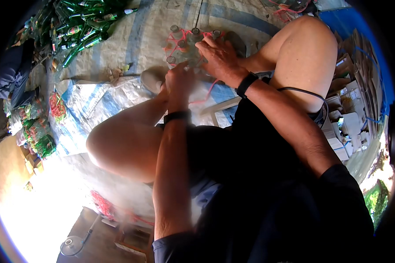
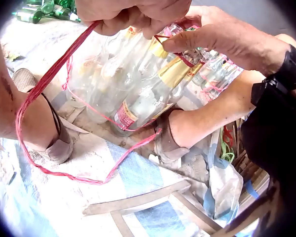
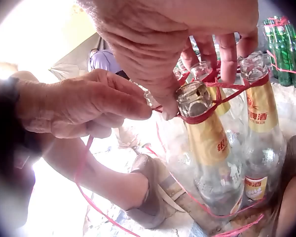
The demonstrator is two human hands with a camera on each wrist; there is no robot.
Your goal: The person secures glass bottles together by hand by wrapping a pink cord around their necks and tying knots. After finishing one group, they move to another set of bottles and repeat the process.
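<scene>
Clear glass bottles with gold neck labels stand in a cluster, bound at necks and bases by red plastic string. My left hand is close to the near side of the cluster. Its curled fingers pinch the string, and a long loose length hangs below in a loop. Over the bottle tops is my right hand. Its thumb presses the string beside the nearest bottle's neck, while the other fingers hang bent behind that rim, at the string between the necks.
My feet in grey-brown shoes flank the bottles on a striped sheet. A wooden frame lies in front. Green bottles are heaped at far left, near another person. Flattened cardboard stands at right.
</scene>
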